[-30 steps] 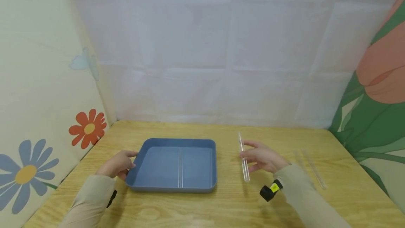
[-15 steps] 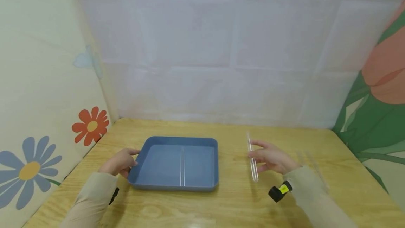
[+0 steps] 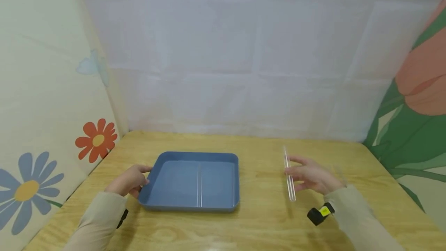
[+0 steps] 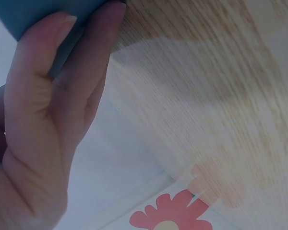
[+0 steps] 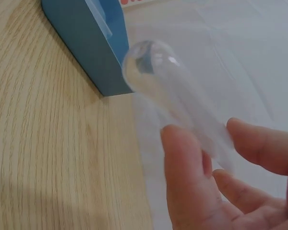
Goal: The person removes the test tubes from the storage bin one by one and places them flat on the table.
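Here, left and right hands (image 3: 127, 181) (image 3: 314, 174) grip tray edge (image 3: 188, 208) and tube (image 3: 289, 179) (well apart).

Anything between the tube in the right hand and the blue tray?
Nothing loose visible: only table surface shows between the tube in the right hand and the tray. The tray's right wall is the one raised edge there; the tube would likely need to pass over it.

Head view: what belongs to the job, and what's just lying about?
Likely part of the job:
clear test tube, held in the right hand
blue tray, gripped by the left hand
second clear tube, lying in the tray
apparent third tube, partly hidden at right

Apparently just surroundings:
white cloth backdrop
red flower print
blue flower print
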